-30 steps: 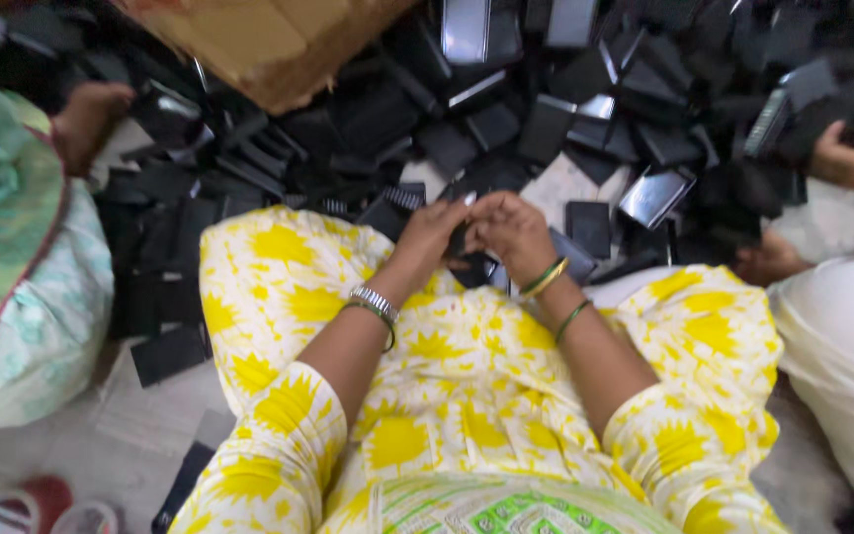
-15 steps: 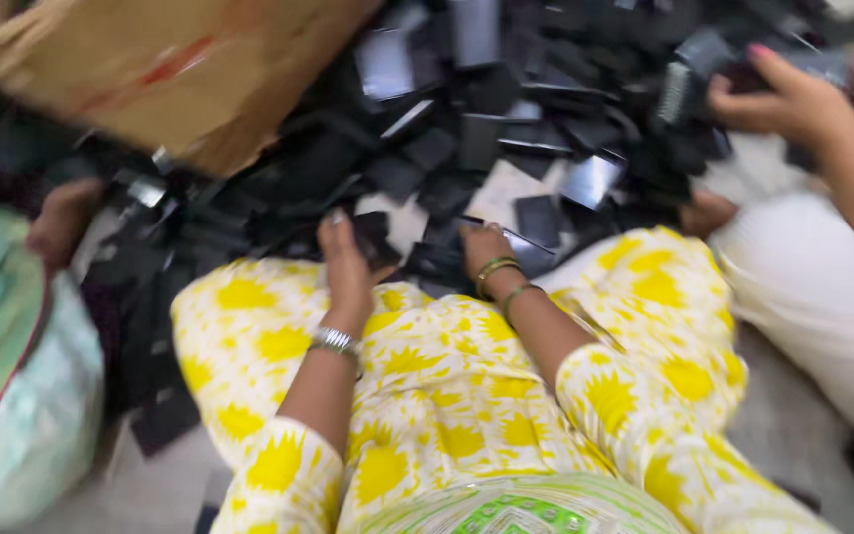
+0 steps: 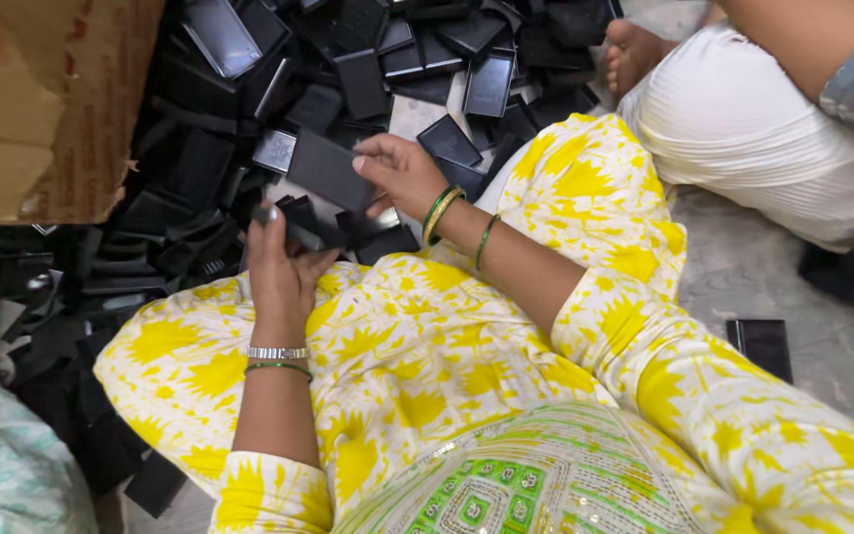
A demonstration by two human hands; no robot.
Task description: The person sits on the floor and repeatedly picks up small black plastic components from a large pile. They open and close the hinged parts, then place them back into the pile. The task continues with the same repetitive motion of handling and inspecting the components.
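I sit on the floor with my knees in yellow and white flowered cloth. My right hand is lifted over the heap and pinches the edge of a flat black rectangular piece. My left hand lies lower, fingers closed around a small dark piece at the heap's near edge. A silver watch band and a green bangle ring my left wrist; green bangles ring my right wrist. The heap of black rectangular pieces spreads across the floor in front of me.
A torn brown cardboard box stands at the upper left. A person in white clothes sits at the right, foot near the heap. One black piece lies alone on the grey floor at right. Another person's cloth shows at lower left.
The view has swung left and closer. My right hand has risen from the heap's edge with a flat black piece in it. My left hand has shifted a little toward the heap.
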